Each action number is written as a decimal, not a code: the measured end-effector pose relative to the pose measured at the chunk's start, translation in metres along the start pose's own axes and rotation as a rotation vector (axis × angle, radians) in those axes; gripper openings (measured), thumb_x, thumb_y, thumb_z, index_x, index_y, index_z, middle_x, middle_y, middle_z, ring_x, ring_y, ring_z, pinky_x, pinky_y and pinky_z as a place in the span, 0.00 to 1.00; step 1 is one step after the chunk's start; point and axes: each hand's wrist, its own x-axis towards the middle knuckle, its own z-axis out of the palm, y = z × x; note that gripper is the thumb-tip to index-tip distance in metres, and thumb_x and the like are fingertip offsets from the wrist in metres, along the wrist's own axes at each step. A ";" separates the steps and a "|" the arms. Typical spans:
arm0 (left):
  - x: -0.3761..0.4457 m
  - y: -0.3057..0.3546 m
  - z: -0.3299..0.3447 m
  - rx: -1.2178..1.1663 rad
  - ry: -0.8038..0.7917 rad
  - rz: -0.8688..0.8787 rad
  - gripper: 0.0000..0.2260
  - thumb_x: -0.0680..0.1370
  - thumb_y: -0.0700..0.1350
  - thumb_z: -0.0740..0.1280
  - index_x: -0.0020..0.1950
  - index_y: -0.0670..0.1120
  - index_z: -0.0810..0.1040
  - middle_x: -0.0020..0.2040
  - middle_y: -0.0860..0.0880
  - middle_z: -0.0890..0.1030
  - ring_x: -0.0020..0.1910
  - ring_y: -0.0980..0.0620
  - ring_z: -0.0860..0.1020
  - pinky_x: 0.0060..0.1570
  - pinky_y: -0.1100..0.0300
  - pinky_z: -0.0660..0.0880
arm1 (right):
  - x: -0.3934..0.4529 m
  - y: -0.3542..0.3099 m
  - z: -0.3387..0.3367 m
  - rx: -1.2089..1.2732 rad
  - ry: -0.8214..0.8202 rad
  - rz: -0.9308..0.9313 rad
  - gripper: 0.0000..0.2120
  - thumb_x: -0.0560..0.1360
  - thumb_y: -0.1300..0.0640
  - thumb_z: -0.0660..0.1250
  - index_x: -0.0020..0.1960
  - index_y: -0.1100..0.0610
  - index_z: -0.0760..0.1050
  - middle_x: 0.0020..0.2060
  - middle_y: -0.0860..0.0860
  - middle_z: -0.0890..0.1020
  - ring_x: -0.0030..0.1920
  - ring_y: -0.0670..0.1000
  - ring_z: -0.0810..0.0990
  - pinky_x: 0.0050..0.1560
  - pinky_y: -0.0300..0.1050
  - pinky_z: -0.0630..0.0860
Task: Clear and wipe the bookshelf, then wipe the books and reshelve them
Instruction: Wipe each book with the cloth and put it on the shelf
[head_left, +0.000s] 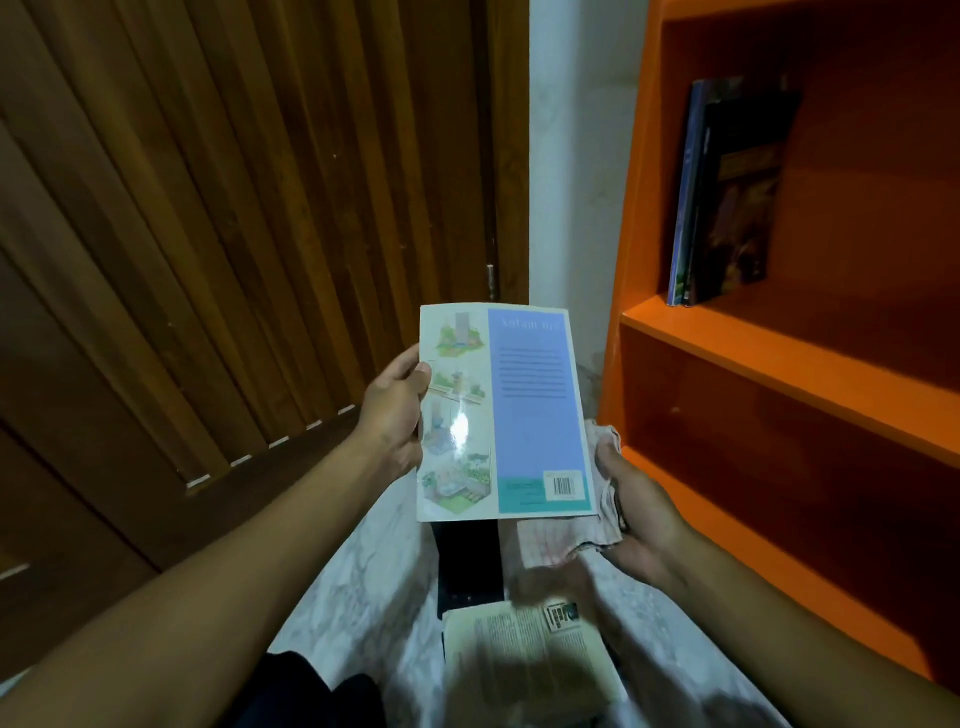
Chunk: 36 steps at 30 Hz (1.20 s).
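Note:
I hold a thin book (519, 415) upright in front of me, its glossy back cover with a blue panel and a barcode facing me. My left hand (395, 410) grips its left edge, thumb on the cover. My right hand (634, 514) is at the book's lower right corner and holds a pale checked cloth (566, 540) bunched under and behind the book. The orange bookshelf (779, 364) stands to the right. A few dark books (727, 197) lean upright at the left end of its upper shelf.
On the pale marble floor (363, 587) below my hands lies a dark book (470, 566) and a cream book (524, 654) with printed text. A brown slatted wooden door (234, 234) fills the left. A white wall strip (576, 156) separates door and shelf.

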 end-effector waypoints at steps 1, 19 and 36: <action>0.000 -0.003 0.001 0.037 0.019 0.013 0.13 0.84 0.42 0.59 0.66 0.54 0.77 0.54 0.46 0.86 0.52 0.43 0.85 0.54 0.35 0.78 | -0.003 -0.002 0.004 -0.028 -0.025 -0.048 0.19 0.82 0.47 0.59 0.57 0.58 0.83 0.55 0.60 0.84 0.55 0.62 0.84 0.53 0.60 0.81; -0.040 -0.048 0.063 0.762 -0.230 0.138 0.37 0.82 0.53 0.64 0.79 0.63 0.39 0.78 0.49 0.62 0.68 0.45 0.72 0.62 0.43 0.77 | -0.010 0.028 0.016 -0.889 0.187 -0.670 0.15 0.79 0.53 0.66 0.64 0.47 0.72 0.53 0.47 0.82 0.52 0.47 0.81 0.42 0.33 0.75; -0.037 -0.025 0.044 0.534 -0.115 0.423 0.29 0.82 0.30 0.57 0.76 0.58 0.61 0.68 0.55 0.73 0.61 0.55 0.78 0.53 0.52 0.82 | -0.009 -0.018 0.018 -0.349 0.234 -0.648 0.10 0.82 0.57 0.61 0.60 0.50 0.78 0.54 0.51 0.83 0.55 0.53 0.81 0.55 0.52 0.77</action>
